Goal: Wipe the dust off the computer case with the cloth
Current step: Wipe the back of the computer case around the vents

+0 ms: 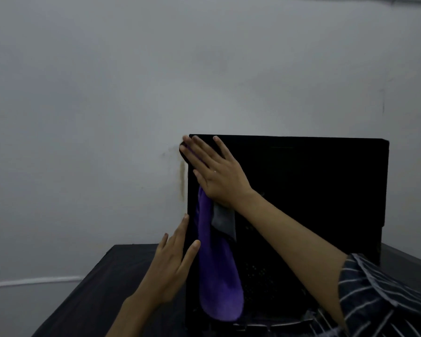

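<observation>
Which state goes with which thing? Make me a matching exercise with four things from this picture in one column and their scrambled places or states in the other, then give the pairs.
Things
1. right hand
2. left hand
3. cloth
4. computer case

States
A. hangs down the case's side, purple
B. stands upright on the dark table, black
C. flat, straight fingers, pressing the cloth near the case's top left corner
D. open, fingers straight against the case's left edge, lower down

Pairs: 1-C, 2-D, 3-A, 4-B
</observation>
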